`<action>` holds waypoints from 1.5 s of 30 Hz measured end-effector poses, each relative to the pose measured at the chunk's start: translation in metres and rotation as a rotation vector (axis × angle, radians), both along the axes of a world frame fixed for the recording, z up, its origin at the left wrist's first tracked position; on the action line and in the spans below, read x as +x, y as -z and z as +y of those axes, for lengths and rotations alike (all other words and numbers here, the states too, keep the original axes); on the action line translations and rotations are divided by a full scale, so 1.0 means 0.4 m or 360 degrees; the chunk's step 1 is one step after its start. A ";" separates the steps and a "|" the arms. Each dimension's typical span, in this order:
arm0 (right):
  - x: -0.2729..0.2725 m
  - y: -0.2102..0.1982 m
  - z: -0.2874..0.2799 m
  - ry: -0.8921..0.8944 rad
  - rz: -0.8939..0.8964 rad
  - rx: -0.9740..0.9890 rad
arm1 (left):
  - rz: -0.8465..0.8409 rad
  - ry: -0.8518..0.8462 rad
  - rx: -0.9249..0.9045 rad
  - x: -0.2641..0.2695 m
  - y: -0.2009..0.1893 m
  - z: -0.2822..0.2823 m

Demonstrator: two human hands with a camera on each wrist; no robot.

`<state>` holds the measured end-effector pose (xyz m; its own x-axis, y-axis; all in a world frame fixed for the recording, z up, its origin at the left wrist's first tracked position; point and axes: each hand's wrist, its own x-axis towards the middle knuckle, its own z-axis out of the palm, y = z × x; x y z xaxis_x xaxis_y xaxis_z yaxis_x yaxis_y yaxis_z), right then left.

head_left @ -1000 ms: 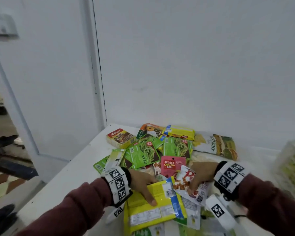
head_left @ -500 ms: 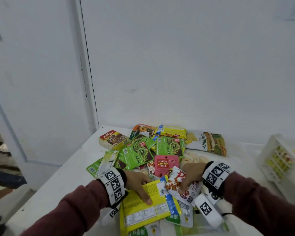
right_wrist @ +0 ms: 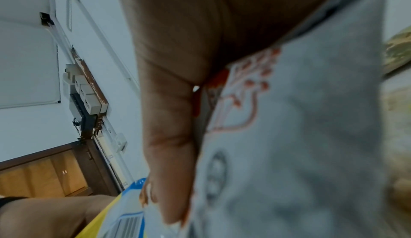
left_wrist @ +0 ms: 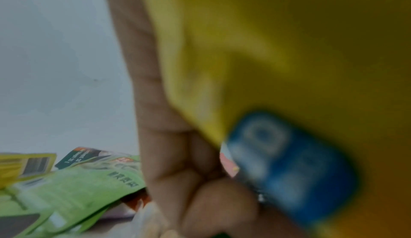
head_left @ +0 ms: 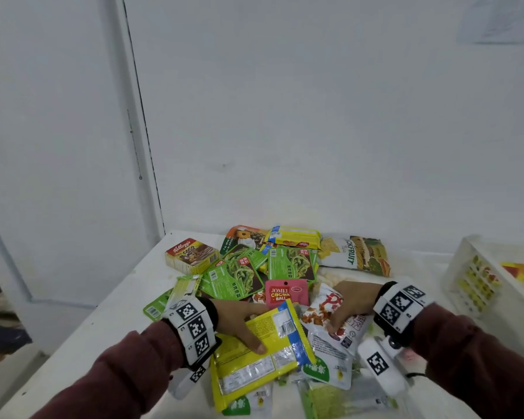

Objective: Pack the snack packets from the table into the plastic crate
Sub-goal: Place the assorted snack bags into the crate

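Note:
A heap of snack packets (head_left: 248, 276) lies on the white table (head_left: 109, 322). My left hand (head_left: 242, 325) grips a large yellow packet (head_left: 263, 355) at its left edge, thumb on top and fingers hidden beneath. The left wrist view shows the yellow packet (left_wrist: 289, 48) close against my fingers (left_wrist: 160, 136). My right hand (head_left: 345, 309) grips a white packet with red print (head_left: 324, 313), thumb on top. In the right wrist view the thumb (right_wrist: 169, 118) presses the white packet (right_wrist: 300, 136). The white plastic crate (head_left: 478, 285) stands at the right with packets inside.
A Kellogg's box (head_left: 191, 255), green packets (head_left: 291, 263), a pink cocoa ball packet (head_left: 285, 293) and a jackfruit bag (head_left: 354, 255) lie behind my hands. The wall rises just beyond the heap. The table's left edge drops to the floor.
Both hands keep their grips on the same packets. The yellow packet's far end has tilted up slightly. The head view has swung right, bringing the crate into sight.

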<state>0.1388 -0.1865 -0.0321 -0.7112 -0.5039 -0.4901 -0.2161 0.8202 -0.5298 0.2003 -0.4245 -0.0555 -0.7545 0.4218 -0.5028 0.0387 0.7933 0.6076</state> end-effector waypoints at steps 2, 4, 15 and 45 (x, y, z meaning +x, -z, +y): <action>-0.010 0.000 0.013 0.0036 0.0004 0.0007 | 0.0045 -0.0033 -0.0053 -0.010 0.004 -0.003; -0.019 -0.004 0.026 0.0072 -0.0022 0.0046 | 0.0062 -0.0041 -0.0193 -0.016 0.006 -0.007; -0.176 -0.050 0.015 0.0463 0.0200 -0.0126 | 0.0132 -0.1162 0.0805 -0.116 0.017 -0.147; -0.166 -0.008 -0.087 0.0787 0.0231 -0.0031 | -0.0200 -0.1150 0.0370 -0.227 0.049 -0.142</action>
<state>0.0723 -0.2212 -0.0289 -0.9267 -0.0985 -0.3627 0.1227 0.8330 -0.5396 0.1094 -0.4813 -0.0751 -0.8259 -0.0490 -0.5616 -0.5211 0.4468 0.7273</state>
